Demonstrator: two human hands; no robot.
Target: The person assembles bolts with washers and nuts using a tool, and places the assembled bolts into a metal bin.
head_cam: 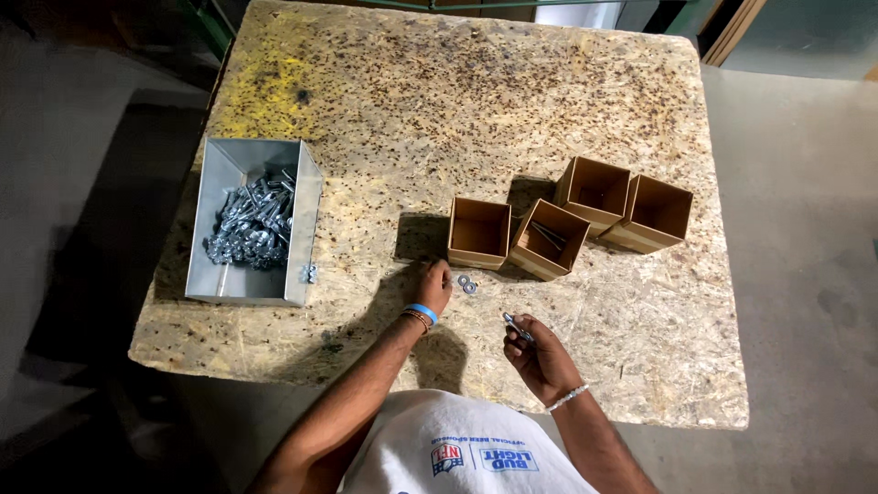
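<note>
A: Containers?
B: Metal bin (240, 274) far left of left grip (428, 285), full of bolts (251, 229). Four cardboard boxes (478, 232) ahead; one holds bolts.
A: Grips?
B: Right grip (541, 357) clenched on a bolt (515, 326). Left fingers down on desk (640, 320), washers (467, 284) just right.

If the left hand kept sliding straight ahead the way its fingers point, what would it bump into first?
Probably the nearest small cardboard box. The left hand rests on the table, fingers pointing up and slightly right. The two washers lie just to its right, likely off that line.
</note>
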